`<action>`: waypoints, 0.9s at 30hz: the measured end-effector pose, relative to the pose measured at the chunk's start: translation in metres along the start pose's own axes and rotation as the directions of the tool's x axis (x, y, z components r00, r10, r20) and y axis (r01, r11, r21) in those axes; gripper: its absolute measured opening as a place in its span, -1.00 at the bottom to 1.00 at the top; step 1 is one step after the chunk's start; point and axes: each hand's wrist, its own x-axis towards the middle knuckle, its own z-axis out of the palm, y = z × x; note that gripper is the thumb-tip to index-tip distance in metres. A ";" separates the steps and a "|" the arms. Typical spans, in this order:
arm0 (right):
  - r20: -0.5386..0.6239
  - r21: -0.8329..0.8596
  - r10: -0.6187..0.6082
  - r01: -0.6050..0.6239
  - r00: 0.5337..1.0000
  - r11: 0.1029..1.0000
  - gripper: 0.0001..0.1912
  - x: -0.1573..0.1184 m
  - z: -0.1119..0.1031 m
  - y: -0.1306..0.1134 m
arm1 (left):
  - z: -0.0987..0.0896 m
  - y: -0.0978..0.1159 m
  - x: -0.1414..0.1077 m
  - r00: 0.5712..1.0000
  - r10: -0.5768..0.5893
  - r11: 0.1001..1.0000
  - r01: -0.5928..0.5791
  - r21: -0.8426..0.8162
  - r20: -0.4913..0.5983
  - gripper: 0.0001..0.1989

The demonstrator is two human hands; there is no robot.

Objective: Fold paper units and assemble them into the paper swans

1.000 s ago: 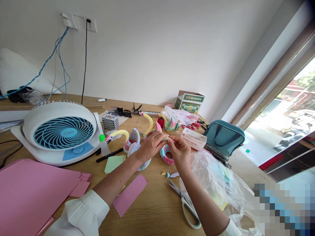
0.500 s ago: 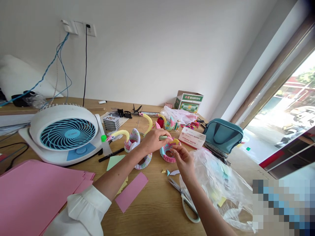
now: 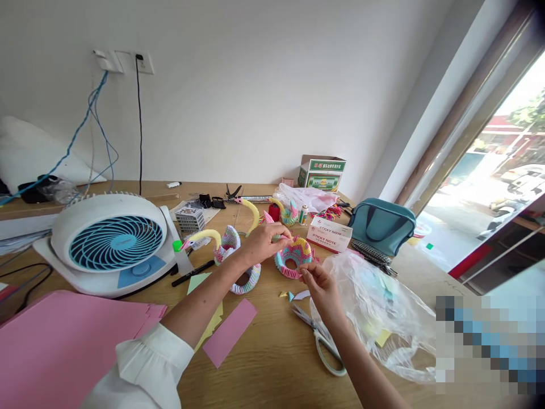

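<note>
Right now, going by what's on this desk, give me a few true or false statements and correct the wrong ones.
The right hand holds the scissors: false, the white-handled scissors lie on the table below it.
A striped origami ring sits between the left hand and the right: true.
The desk fan is black: false, it is white with a blue grille.
A sticky note box lies beyond the ring: true.

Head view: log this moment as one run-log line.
left hand: holds folded paper unit | right hand: nearest origami ring | scissors: on table
</note>
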 end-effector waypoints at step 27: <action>0.529 -0.408 0.048 0.205 0.847 0.890 -0.81 -0.142 0.014 0.019 | -0.039 0.066 -0.126 0.717 -0.327 0.912 0.068 -0.405 -0.616 -0.74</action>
